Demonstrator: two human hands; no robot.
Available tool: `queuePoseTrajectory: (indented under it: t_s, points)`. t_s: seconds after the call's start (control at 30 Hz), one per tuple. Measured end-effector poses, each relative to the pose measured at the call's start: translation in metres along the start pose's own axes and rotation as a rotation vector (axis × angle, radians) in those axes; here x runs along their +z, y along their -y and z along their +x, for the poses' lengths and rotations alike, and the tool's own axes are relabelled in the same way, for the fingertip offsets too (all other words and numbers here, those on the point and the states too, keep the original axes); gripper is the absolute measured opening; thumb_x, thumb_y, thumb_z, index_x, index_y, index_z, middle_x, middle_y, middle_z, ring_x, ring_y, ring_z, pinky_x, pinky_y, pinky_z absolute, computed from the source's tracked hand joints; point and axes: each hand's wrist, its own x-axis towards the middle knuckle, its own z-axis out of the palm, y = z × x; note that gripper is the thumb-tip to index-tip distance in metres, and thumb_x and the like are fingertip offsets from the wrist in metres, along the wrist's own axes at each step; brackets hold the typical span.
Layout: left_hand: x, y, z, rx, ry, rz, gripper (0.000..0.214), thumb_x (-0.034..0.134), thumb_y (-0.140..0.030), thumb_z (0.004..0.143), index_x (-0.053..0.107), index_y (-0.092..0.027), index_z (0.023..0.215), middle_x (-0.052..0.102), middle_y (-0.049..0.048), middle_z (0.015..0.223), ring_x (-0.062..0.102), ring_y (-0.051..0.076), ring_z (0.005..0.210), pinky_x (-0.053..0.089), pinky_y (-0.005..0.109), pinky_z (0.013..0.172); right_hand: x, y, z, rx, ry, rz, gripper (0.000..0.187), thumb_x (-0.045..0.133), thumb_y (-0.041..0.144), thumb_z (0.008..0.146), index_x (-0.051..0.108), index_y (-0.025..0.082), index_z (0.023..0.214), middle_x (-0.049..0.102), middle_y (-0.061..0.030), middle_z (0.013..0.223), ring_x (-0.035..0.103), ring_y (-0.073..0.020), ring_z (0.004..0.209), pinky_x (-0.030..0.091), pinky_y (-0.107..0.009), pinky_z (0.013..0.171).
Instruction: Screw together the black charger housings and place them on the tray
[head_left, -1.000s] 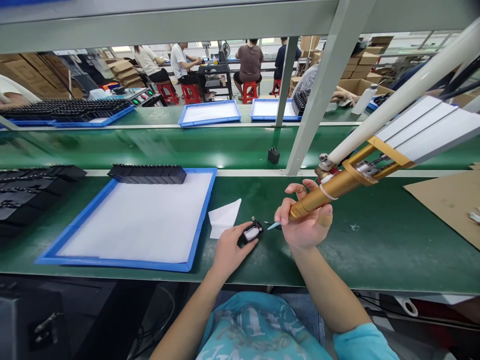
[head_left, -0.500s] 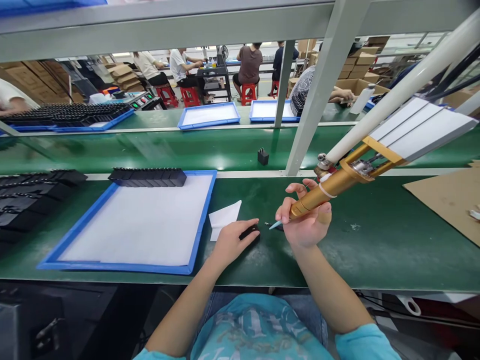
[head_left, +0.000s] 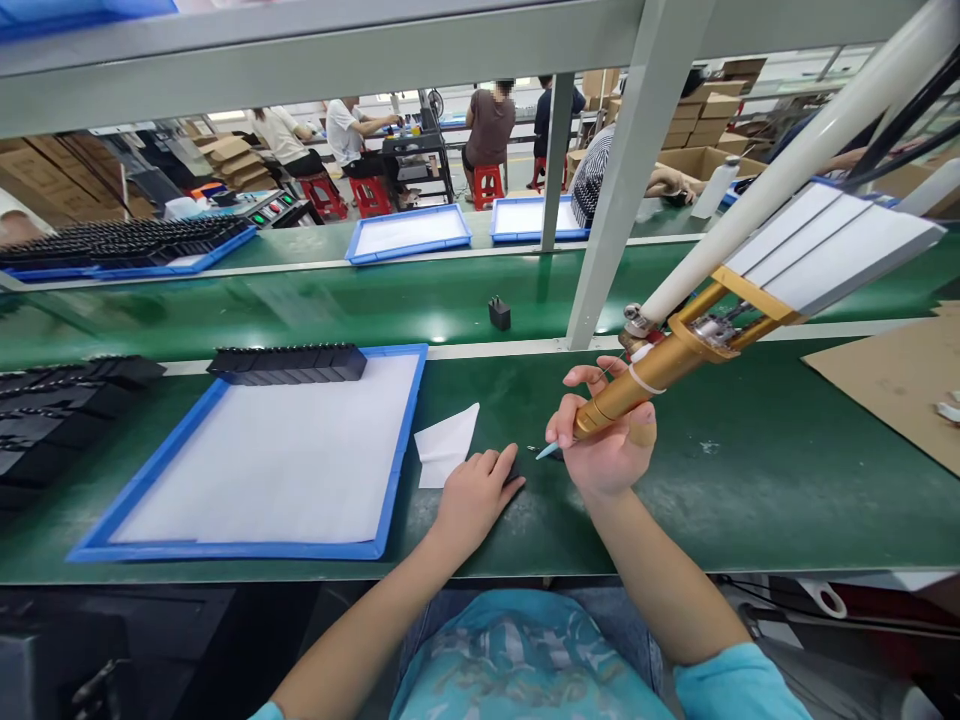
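Note:
My left hand lies palm down on the green bench, fingers curled over a small black part that is almost fully hidden beneath it. My right hand is closed around the gold barrel of a hanging dispensing tool. The tool's pale blue tip points down-left, just right of the covered part. A white hose and a white-and-gold bracket run from the tool to the upper right.
A blue tray with a white liner lies at left, a row of black parts along its far edge. A white paper scrap lies beside my left hand. Cardboard at right. A black adapter rides the conveyor. Other people work at benches behind.
My left hand has turned the black part over and now covers it; its white inside showed one second ago. The adapter on the conveyor has drifted left. My right hand has barely moved.

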Motion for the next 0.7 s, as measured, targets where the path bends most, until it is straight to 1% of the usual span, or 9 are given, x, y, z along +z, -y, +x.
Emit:
queuePoseTrajectory:
  t_s: [0.1, 0.17, 0.23, 0.37, 0.47, 0.53, 0.57, 0.63, 0.7]
  points:
    - [-0.006, 0.001, 0.004, 0.001, 0.091, -0.006, 0.032, 0.054, -0.033, 0.093, 0.057, -0.018, 0.121, 0.063, 0.0065, 0.087, 0.062, 0.023, 0.075, 0.047, 0.033, 0.065, -0.001, 0.0, 0.001, -0.002, 0.002, 0.007, 0.04, 0.046, 0.059, 0.085, 0.051, 0.027, 0.108, 0.059, 0.0016, 0.093, 0.052, -0.0066, 0.039, 0.05, -0.027, 0.038]
    - [-0.01, 0.003, 0.006, -0.04, 0.111, -0.162, 0.028, 0.055, -0.032, 0.092, 0.059, -0.021, 0.117, 0.063, 0.0064, 0.089, 0.061, 0.023, 0.079, 0.046, 0.034, 0.07, -0.001, 0.0, 0.002, -0.007, -0.002, -0.001, 0.04, 0.045, 0.059, 0.085, 0.051, 0.027, 0.108, 0.059, 0.0015, 0.093, 0.052, -0.0066, 0.039, 0.05, -0.027, 0.038]
    - [-0.014, 0.008, 0.006, -0.17, 0.1, -0.49, 0.028, 0.056, -0.035, 0.091, 0.059, -0.023, 0.115, 0.063, 0.0049, 0.09, 0.061, 0.022, 0.082, 0.046, 0.033, 0.075, -0.001, -0.001, 0.002, -0.006, -0.014, -0.019, 0.04, 0.045, 0.06, 0.085, 0.051, 0.027, 0.108, 0.059, 0.0015, 0.093, 0.051, -0.0065, 0.039, 0.05, -0.028, 0.038]
    - [-0.026, 0.019, -0.001, -0.642, 0.022, -1.461, 0.039, 0.052, -0.053, 0.089, 0.056, -0.023, 0.114, 0.058, 0.0004, 0.078, 0.058, 0.015, 0.067, 0.047, 0.027, 0.062, -0.001, 0.0, 0.002, -0.005, -0.028, -0.029, 0.041, 0.046, 0.059, 0.084, 0.052, 0.027, 0.108, 0.059, 0.0012, 0.092, 0.051, -0.0067, 0.039, 0.049, -0.027, 0.037]
    - [-0.038, 0.029, -0.013, -0.763, -0.05, -1.89, 0.048, 0.062, -0.057, 0.082, 0.057, -0.02, 0.114, 0.056, -0.001, 0.071, 0.054, 0.012, 0.059, 0.045, 0.024, 0.055, -0.003, 0.0, 0.002, -0.009, -0.022, -0.014, 0.041, 0.048, 0.059, 0.084, 0.053, 0.026, 0.108, 0.06, 0.0007, 0.093, 0.052, -0.0071, 0.039, 0.048, -0.028, 0.037]
    - [-0.047, 0.044, -0.02, -0.765, -0.114, -1.903, 0.049, 0.065, -0.055, 0.08, 0.059, -0.02, 0.114, 0.057, -0.0008, 0.071, 0.053, 0.012, 0.059, 0.045, 0.024, 0.056, -0.004, 0.0, 0.003, -0.01, -0.02, -0.001, 0.041, 0.049, 0.058, 0.083, 0.054, 0.026, 0.108, 0.06, 0.0005, 0.093, 0.052, -0.0074, 0.04, 0.049, -0.028, 0.038]
    - [-0.05, 0.055, -0.023, -0.767, -0.161, -1.825, 0.049, 0.065, -0.055, 0.08, 0.059, -0.021, 0.115, 0.058, -0.0005, 0.073, 0.054, 0.013, 0.061, 0.046, 0.024, 0.057, -0.004, 0.0, 0.003, -0.01, -0.021, 0.005, 0.041, 0.049, 0.058, 0.083, 0.054, 0.025, 0.108, 0.06, 0.0004, 0.093, 0.052, -0.0074, 0.04, 0.049, -0.028, 0.038]
    - [-0.058, 0.086, -0.028, -0.768, -0.269, -1.494, 0.05, 0.063, -0.056, 0.08, 0.059, -0.022, 0.116, 0.059, 0.0005, 0.079, 0.056, 0.015, 0.067, 0.047, 0.025, 0.062, -0.004, 0.0, 0.004, -0.006, -0.026, 0.011, 0.041, 0.049, 0.058, 0.083, 0.055, 0.025, 0.108, 0.06, 0.0002, 0.093, 0.052, -0.0075, 0.04, 0.049, -0.029, 0.039]
    - [-0.064, 0.125, -0.03, -0.746, -0.332, -0.975, 0.049, 0.059, -0.054, 0.082, 0.057, -0.022, 0.119, 0.06, 0.002, 0.083, 0.059, 0.018, 0.076, 0.048, 0.028, 0.07, -0.004, -0.001, 0.004, -0.001, -0.031, 0.012, 0.041, 0.049, 0.058, 0.083, 0.055, 0.025, 0.108, 0.06, 0.0001, 0.094, 0.052, -0.0073, 0.041, 0.049, -0.029, 0.04]
